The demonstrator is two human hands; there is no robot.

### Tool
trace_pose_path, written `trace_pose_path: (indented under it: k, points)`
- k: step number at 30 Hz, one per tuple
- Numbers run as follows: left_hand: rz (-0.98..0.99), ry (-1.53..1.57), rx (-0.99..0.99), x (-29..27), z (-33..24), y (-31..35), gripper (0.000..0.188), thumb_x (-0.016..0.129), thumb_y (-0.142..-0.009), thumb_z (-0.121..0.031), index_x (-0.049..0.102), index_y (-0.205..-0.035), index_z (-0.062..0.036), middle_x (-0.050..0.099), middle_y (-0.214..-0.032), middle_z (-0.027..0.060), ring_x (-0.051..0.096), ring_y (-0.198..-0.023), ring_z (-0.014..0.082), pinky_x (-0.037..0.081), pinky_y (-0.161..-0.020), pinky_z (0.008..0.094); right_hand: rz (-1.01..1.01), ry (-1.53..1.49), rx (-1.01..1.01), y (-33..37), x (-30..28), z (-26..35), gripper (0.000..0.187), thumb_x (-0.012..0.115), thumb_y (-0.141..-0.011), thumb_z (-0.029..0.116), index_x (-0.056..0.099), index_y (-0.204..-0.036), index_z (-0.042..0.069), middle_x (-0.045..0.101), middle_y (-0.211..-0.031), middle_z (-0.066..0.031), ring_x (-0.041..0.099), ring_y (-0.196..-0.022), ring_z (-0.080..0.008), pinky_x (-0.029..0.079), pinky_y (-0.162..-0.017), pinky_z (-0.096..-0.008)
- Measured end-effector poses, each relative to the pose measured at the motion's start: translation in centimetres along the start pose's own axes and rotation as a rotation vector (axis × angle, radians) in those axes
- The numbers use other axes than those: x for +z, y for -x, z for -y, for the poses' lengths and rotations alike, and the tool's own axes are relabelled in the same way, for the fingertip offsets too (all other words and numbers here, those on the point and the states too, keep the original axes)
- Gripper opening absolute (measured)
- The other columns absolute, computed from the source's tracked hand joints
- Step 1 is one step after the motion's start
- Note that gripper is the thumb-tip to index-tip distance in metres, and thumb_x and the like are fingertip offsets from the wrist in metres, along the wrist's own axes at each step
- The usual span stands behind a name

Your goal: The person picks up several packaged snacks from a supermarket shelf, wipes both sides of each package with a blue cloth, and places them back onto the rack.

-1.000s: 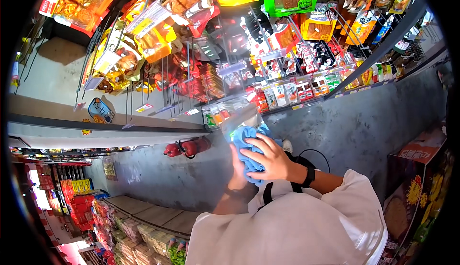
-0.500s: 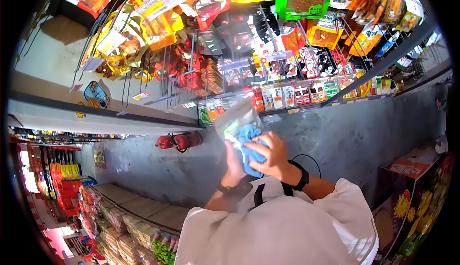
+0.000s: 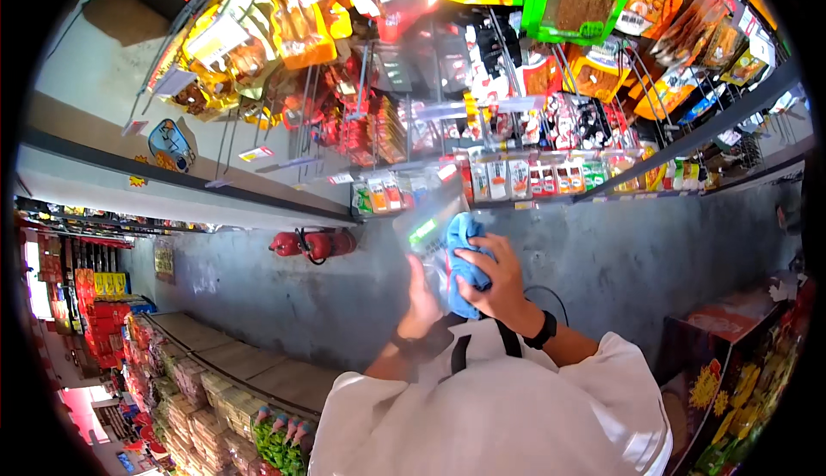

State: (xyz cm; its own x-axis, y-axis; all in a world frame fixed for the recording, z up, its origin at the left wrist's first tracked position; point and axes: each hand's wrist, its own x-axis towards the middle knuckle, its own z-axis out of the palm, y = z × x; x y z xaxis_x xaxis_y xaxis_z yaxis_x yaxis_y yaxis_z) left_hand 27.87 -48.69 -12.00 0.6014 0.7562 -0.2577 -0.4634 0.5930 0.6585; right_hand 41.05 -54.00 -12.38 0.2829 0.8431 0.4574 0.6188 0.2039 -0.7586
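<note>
I watch the right hand (image 3: 504, 287), fingers (image 3: 485, 263) half-curled, grip a blue cloth (image 3: 465, 252) against a clear pouch (image 3: 425, 237). The left hand (image 3: 420, 309) holds the pouch, fingers mostly hidden.

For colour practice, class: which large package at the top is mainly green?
The windowed package, right of centre: a bright green border frames its brown contents, whereas the packages beside it are mainly orange or yellow.

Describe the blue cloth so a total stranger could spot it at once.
Start at the hanging snack packets across the top, then drop to the middle of the picture. The blue cloth is bunched in the right hand, next to a see-through packet in the left hand. Unlike that shiny packet, it looks soft, crumpled and plain blue.
</note>
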Motion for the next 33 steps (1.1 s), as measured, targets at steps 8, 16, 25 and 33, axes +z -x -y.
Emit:
trace_pose_path:
  k: [8,16,25,33]
  points:
    - [0.007,-0.166,-0.05,0.0,1.0,1.3,0.077,0.016,-0.095,-0.061,0.024,-0.142,0.0001,0.037,-0.14,0.0148,0.037,-0.131,0.0274,0.033,-0.107,0.0397,-0.027,-0.041,-0.089,-2.1,0.5,0.2,0.037,0.072,-0.067,0.015,0.066,-0.103,0.012,0.058,-0.106,-0.0093,0.054,-0.099,-0.0324,0.045,-0.083,-0.0414]
    - [-0.233,0.101,0.201,-0.6,-2.9,1.8,0.059,0.031,-0.095,-0.056,0.049,-0.121,-0.0062,0.062,-0.088,0.0058,0.06,-0.06,0.0144,0.047,-0.048,0.0249,-0.015,-0.372,0.243,-0.9,0.1,-3.1,0.033,0.066,-0.077,0.011,0.062,-0.108,0.002,0.057,-0.105,-0.0126,0.057,-0.097,-0.0214,0.046,-0.083,-0.0313]
    - [-0.278,-0.329,0.154,-1.6,0.0,-1.7,0.053,0.05,-0.094,-0.006,0.026,-0.141,-0.0018,0.046,-0.131,0.0115,0.05,-0.114,0.0195,0.04,-0.097,0.0326,0.011,-1.184,0.74,-0.2,-1.4,-3.6,0.045,0.067,-0.08,0.012,0.052,-0.121,0.003,0.059,-0.099,-0.0031,0.058,-0.085,-0.0115,0.048,-0.074,-0.0248]
    - [-0.017,0.235,-0.055,-1.0,3.2,-2.2,0.048,0.03,-0.098,-0.037,0.041,-0.135,-0.0086,0.051,-0.124,0.008,0.05,-0.113,0.0194,0.042,-0.097,0.0328,0.132,-0.488,0.019,-1.0,-1.9,0.4,0.044,0.074,-0.068,0.017,0.062,-0.109,0.008,0.054,-0.114,-0.0146,0.055,-0.101,-0.0311,0.044,-0.087,-0.0405]
